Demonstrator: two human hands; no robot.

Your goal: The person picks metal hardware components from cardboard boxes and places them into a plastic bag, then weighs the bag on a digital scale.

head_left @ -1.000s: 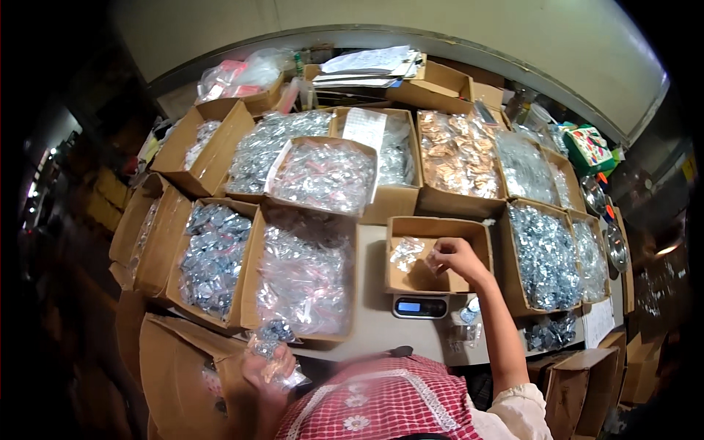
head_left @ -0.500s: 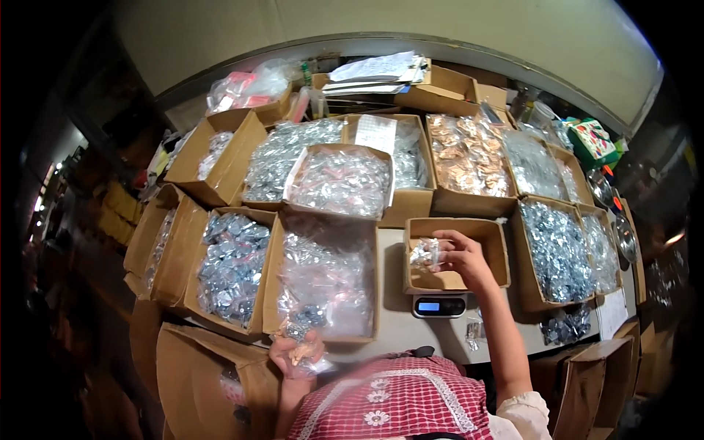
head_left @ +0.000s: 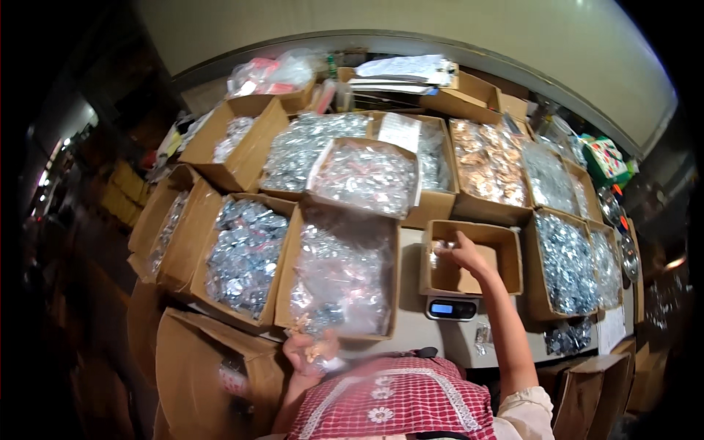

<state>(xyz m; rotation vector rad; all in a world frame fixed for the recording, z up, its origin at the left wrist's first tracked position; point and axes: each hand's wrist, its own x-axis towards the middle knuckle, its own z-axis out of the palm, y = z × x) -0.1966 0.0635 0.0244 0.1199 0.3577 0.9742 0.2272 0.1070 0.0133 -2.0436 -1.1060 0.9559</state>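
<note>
My left hand (head_left: 311, 353), low at the front, is closed around a clear plastic bag (head_left: 317, 364) with copper-coloured small parts showing in it. It is at the front edge of a large cardboard box (head_left: 396, 293) of clear bags and metal parts. My right hand (head_left: 469, 257) reaches into a smaller cardboard box (head_left: 506, 287), its fingers pinched at a small clear packet (head_left: 438, 251) of shiny parts on the left side. Its fingertips are partly hidden. Under that box is a digital scale (head_left: 452, 309) with a lit blue display.
Cardboard boxes of bagged silvery parts (head_left: 248, 253) stand left, and a box of copper-coloured parts (head_left: 490, 161) stands behind. More bagged parts (head_left: 566, 268) are at the right. A small clear packet (head_left: 482, 338) lies by the scale. Papers (head_left: 403, 67) lie at the back.
The whole view has shifted, so the boxes appear further right. My right hand has gone lower into the box on the scale. My left hand still grips its bag.
</note>
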